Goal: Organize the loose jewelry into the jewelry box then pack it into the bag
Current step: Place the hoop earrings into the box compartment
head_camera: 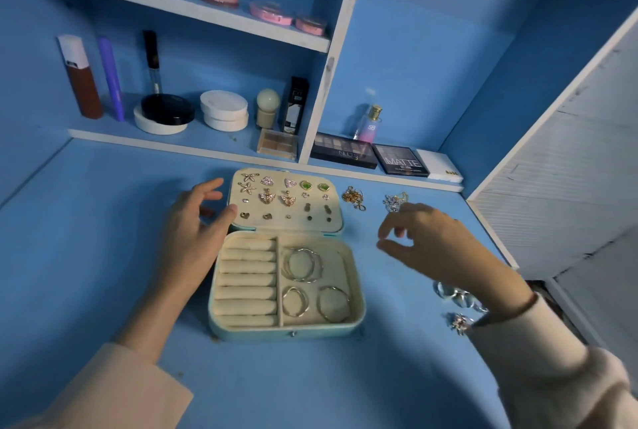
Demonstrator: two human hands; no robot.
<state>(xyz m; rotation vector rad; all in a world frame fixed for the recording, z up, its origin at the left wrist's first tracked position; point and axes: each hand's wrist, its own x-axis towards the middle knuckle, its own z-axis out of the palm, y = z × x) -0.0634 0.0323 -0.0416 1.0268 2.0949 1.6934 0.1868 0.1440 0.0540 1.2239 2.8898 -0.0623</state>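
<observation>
Fingers (211, 185) of left hand (195, 225) relaxed against box (286, 329) lid; right hand (426, 238) half-curled, seemingly empty. Earrings (267, 196), hoops (302, 264) stowed; chains (354, 197), rings (455, 297) loose on desk (310, 380); bag unseen

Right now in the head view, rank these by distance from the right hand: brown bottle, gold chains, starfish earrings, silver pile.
1. Silver pile, just beyond the right hand.
2. Gold chains, left of that pile.
3. Starfish earrings, far-left corner of the lid.
4. Brown bottle, far left on the shelf.
</observation>
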